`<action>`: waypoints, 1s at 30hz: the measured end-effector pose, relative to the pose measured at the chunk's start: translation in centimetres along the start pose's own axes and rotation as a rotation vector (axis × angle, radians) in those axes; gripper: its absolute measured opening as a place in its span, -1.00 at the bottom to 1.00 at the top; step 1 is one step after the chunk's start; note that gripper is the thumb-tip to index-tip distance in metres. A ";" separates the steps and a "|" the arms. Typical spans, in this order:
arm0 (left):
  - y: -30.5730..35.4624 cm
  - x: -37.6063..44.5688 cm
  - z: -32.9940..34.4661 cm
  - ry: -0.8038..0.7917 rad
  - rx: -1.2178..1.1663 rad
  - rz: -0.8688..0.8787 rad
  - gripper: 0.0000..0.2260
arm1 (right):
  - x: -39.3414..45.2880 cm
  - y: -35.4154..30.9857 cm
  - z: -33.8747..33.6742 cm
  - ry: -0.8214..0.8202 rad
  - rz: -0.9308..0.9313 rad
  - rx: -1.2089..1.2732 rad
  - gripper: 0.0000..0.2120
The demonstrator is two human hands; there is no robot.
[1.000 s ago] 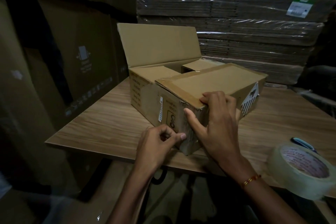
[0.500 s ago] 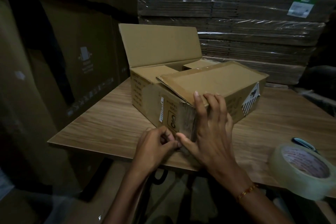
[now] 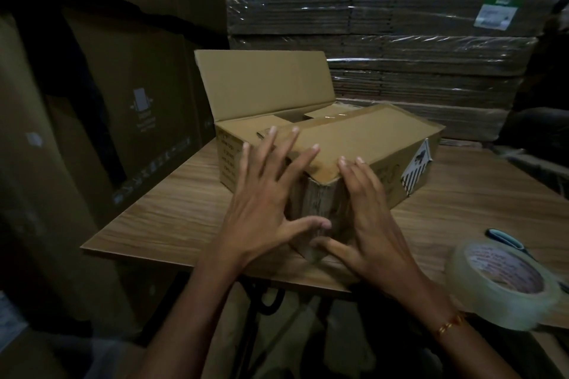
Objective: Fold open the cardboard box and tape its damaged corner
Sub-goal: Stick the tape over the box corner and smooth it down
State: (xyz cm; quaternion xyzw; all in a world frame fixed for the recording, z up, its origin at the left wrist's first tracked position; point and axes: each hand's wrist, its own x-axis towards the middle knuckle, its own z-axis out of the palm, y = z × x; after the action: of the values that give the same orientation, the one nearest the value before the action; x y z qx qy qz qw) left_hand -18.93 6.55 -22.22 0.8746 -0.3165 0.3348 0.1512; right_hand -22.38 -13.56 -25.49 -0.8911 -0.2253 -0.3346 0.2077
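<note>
A brown cardboard box (image 3: 363, 144) stands on the wooden table (image 3: 172, 212), one corner turned toward me. Its far flap stands upright and the near flap lies flat. Clear tape shines down the near corner edge. My left hand (image 3: 264, 200) lies flat against the box's left face, fingers spread and straight, thumb at the lower corner. My right hand (image 3: 366, 218) presses flat on the right face beside the same corner, its thumb low near the table.
A roll of clear tape (image 3: 505, 280) lies at the table's near right edge, with scissors (image 3: 505, 240) just behind it. Wrapped stacks of flat cardboard (image 3: 400, 40) fill the back. Large cartons (image 3: 123, 101) stand at the left.
My left hand has opened from a pinch at the bottom of the corner and now lies flat on the left face. My right hand has slid round to the right face.
</note>
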 end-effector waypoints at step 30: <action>-4.3 2.0 0.1 0.567 -0.554 -0.903 -0.59 | -4.2 -1.0 -1.2 -0.010 0.356 0.331 0.22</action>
State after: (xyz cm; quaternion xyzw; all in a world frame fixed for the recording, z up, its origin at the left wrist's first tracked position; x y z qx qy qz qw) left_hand -14.95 8.85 -21.13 0.7270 0.0635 0.3628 0.5795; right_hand -26.34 -14.50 -27.29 -0.8724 -0.1175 -0.2469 0.4052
